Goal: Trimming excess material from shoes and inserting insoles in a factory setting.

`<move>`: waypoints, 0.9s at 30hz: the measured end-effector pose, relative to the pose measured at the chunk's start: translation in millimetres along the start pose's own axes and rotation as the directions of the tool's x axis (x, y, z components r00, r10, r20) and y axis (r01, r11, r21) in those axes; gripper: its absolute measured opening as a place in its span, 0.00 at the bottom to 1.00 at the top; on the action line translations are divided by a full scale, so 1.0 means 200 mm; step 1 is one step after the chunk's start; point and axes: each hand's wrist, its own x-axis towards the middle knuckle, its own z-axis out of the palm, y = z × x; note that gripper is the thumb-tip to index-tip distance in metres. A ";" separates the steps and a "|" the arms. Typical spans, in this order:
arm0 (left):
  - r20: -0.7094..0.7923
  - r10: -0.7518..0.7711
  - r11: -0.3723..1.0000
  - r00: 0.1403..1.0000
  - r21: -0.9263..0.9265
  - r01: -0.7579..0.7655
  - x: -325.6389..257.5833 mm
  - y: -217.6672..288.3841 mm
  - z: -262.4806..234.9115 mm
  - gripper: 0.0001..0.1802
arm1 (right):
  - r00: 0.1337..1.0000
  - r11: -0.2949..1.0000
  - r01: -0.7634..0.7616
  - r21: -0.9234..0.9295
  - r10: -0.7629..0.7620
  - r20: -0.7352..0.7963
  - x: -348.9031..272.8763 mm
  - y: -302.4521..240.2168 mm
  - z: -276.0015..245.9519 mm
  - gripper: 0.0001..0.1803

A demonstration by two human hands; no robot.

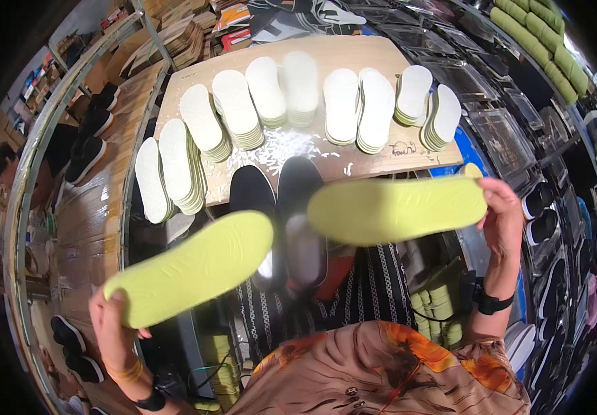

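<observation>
My left hand [111, 328] grips one end of a yellow-green insole [194, 270], its thumb on the upper face, and the insole slants up toward the middle. At the right, my right hand [503, 213] pinches the end of a second yellow-green insole [402, 207], held nearly level. Between the two insoles are a pair of black shoes, the left shoe [252, 188] and the right shoe [300, 181], their toes at the table's near edge. The right insole's tip overlaps the right shoe in view; I cannot tell whether they touch.
On the wooden table [374, 59] stand several stacks of white-topped insoles [236, 100], with white scraps [288, 146] among them. A metal-framed rack [122, 207] with black shoes [85, 159] stands left, a person [7, 169] beyond it. Shelving on the right bears shoes [540, 214] and green rolls [530, 31].
</observation>
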 end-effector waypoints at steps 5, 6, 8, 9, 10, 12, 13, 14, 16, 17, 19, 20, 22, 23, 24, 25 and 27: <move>0.060 0.052 0.884 0.997 0.461 -0.074 -0.21 -0.12 0.25 0.15 | 0.991 0.953 0.023 -0.302 0.017 0.129 -0.26 -0.03 0.19 0.10; 0.217 0.116 0.711 0.969 0.663 -0.234 -0.24 -0.12 0.30 0.16 | 0.920 0.825 0.368 -0.430 -0.254 0.300 -0.31 -0.03 0.28 0.10; 0.484 0.217 0.456 0.848 0.718 -0.526 -0.33 -0.09 0.46 0.16 | 0.531 0.415 0.845 -0.338 -0.568 0.629 -0.42 -0.01 0.44 0.12; 0.575 0.296 0.420 0.763 0.639 -0.645 -0.37 -0.10 0.54 0.17 | 0.279 0.233 0.958 -0.166 -0.633 0.722 -0.48 0.02 0.52 0.15; 0.601 0.286 0.366 0.746 0.651 -0.665 -0.39 -0.12 0.60 0.17 | 0.137 0.120 0.989 -0.082 -0.585 0.799 -0.56 0.02 0.59 0.17; 0.621 0.295 0.314 0.726 0.654 -0.688 -0.35 -0.19 0.69 0.19 | 0.009 0.017 1.000 0.000 -0.513 0.858 -0.63 0.06 0.70 0.19; 0.649 0.293 0.184 0.702 0.682 -0.708 -0.27 -0.26 0.71 0.20 | -0.011 -0.021 1.000 0.002 -0.432 0.902 -0.64 0.16 0.74 0.18; 0.674 0.282 0.056 0.682 0.699 -0.713 -0.17 -0.34 0.71 0.21 | -0.032 -0.055 0.998 0.014 -0.344 0.938 -0.64 0.27 0.77 0.17; 0.677 0.437 -0.009 0.592 0.662 -0.750 0.02 -0.45 0.69 0.22 | -0.074 0.144 0.983 0.117 -0.272 0.960 -0.44 0.47 0.83 0.15; 0.676 0.441 0.010 0.591 0.654 -0.756 0.10 -0.48 0.67 0.20 | 0.151 0.313 0.937 -0.152 0.027 0.988 -0.40 0.38 0.86 0.21; 0.689 0.361 0.197 0.628 0.602 -0.774 0.10 -0.43 0.70 0.18 | 0.154 0.304 0.950 -0.068 -0.267 0.951 -0.30 0.41 0.83 0.27; 0.710 0.276 0.181 0.648 0.624 -0.760 0.12 -0.40 0.73 0.16 | 0.202 0.322 0.935 -0.152 -0.126 0.971 -0.28 0.42 0.81 0.27; 0.728 0.213 0.074 0.652 0.653 -0.754 0.17 -0.38 0.77 0.12 | 0.272 0.421 0.867 -0.266 0.048 0.961 -0.32 0.36 0.83 0.20; 0.708 0.241 0.102 0.664 0.662 -0.743 0.23 -0.41 0.78 0.07 | 0.271 0.429 0.863 -0.267 0.054 0.961 -0.33 0.34 0.87 0.20; 0.746 0.109 0.050 0.657 0.656 -0.753 0.29 -0.39 0.81 0.06 | 0.226 0.384 0.882 -0.274 0.164 0.960 -0.32 0.32 0.91 0.19; 0.765 -0.027 0.000 0.643 0.644 -0.765 0.32 -0.38 0.83 0.06 | 0.182 0.339 0.901 -0.272 0.273 0.945 -0.31 0.31 0.93 0.17; 0.772 -0.097 -0.136 0.628 0.615 -0.777 0.33 -0.41 0.89 0.07 | 0.092 0.446 0.872 -0.202 0.256 0.962 -0.26 0.35 0.94 0.15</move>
